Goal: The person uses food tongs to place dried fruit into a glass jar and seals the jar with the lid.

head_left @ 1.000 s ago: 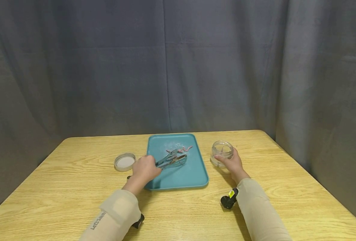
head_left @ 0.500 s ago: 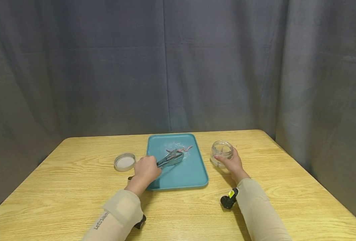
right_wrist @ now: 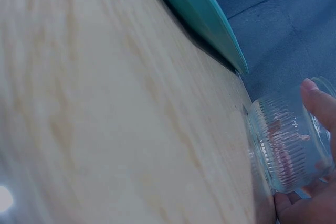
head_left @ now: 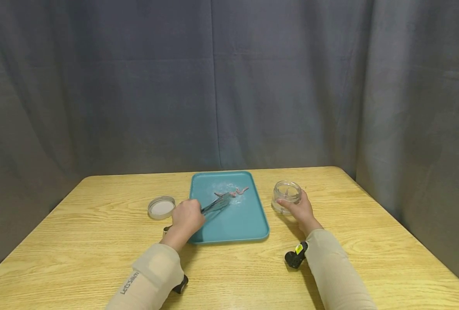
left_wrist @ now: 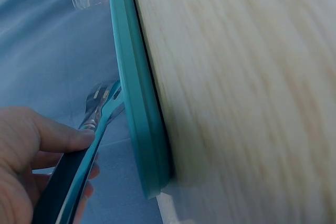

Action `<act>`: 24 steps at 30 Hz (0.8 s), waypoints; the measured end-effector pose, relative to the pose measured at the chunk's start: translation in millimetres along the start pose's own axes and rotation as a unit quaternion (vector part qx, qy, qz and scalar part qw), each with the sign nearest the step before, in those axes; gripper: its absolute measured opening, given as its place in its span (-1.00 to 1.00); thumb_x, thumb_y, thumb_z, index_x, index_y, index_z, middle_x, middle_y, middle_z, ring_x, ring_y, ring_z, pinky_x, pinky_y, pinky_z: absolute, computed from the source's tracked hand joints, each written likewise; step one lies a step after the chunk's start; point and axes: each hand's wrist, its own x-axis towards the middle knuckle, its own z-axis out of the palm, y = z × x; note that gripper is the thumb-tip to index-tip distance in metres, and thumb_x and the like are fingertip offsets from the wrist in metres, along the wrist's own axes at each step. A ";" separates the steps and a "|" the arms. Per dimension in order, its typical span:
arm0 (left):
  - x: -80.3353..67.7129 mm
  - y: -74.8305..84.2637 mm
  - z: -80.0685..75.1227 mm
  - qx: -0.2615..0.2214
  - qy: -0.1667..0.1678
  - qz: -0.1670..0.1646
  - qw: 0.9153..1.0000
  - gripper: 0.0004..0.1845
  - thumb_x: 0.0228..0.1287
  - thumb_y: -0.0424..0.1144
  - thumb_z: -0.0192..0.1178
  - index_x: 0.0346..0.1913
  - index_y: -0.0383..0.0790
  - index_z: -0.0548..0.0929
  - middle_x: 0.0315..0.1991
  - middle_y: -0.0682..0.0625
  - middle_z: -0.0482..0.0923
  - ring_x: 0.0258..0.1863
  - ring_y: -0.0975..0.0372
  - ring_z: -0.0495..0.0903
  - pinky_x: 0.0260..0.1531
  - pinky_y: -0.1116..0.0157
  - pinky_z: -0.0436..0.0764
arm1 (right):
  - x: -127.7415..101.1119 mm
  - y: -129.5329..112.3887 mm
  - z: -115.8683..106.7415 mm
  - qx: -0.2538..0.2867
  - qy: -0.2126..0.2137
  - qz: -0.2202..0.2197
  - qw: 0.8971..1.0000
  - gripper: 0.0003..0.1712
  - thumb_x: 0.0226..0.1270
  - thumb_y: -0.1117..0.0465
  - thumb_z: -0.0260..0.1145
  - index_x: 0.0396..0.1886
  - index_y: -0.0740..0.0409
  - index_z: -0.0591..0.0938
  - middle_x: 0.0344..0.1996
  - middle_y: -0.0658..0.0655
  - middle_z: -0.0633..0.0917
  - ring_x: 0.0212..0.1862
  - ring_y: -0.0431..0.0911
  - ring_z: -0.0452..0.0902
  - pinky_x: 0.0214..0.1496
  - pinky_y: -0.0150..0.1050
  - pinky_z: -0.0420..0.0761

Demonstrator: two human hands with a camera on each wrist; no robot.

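Note:
My left hand (head_left: 187, 216) grips a pair of metal tongs (head_left: 215, 204) over the blue tray (head_left: 237, 227). The tongs' arms are squeezed close together, and their tips meet thin pink worm-like strips (head_left: 241, 190); whether a strip is pinched is too small to tell. In the left wrist view, the thumb presses along the tongs (left_wrist: 100, 109). To the right of the tray, my right hand (head_left: 301, 213) holds a clear glass jar (head_left: 278, 206) that stands on the table without a lid. Through the jar's ribbed wall (right_wrist: 278, 140), some pinkish pieces show in the right wrist view.
Left of the tray, a round lid (head_left: 162, 208) lies with its white inside upward. White powdery smears (head_left: 222, 187) mark the tray around the strips. The wooden table (head_left: 237, 275) ends in front of a grey curtain (head_left: 155, 107).
The tongs' arms have come together from a wide spread, with their tips now at the pink strips. My right hand and the jar have stayed in place.

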 end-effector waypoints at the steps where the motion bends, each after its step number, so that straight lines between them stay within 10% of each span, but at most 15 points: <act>1: -0.2 -0.3 0.0 -0.001 0.001 0.000 1.000 -0.78 -0.14 -0.35 0.10 -0.81 -0.15 0.40 -0.66 -0.07 0.43 -0.63 0.14 0.42 -0.71 0.17 0.36 | -0.3 0.1 0.1 0.001 -0.001 -0.001 1.000 -0.02 -0.01 0.14 0.33 0.30 0.21 -0.05 0.20 0.32 0.12 0.22 0.17 -0.02 0.16 0.03 -0.02; 24: 2.3 -4.3 -3.9 -0.022 -0.009 -0.011 1.000 -0.82 -0.14 -0.35 0.08 -0.78 -0.14 0.47 -0.71 -0.02 0.39 -0.68 0.17 0.34 -0.76 0.22 0.31 | -0.7 -0.2 -0.6 0.005 -0.002 -0.003 1.000 -0.02 -0.03 0.14 0.35 0.29 0.20 -0.03 0.20 0.31 0.15 0.21 0.16 0.01 0.16 0.01 -0.01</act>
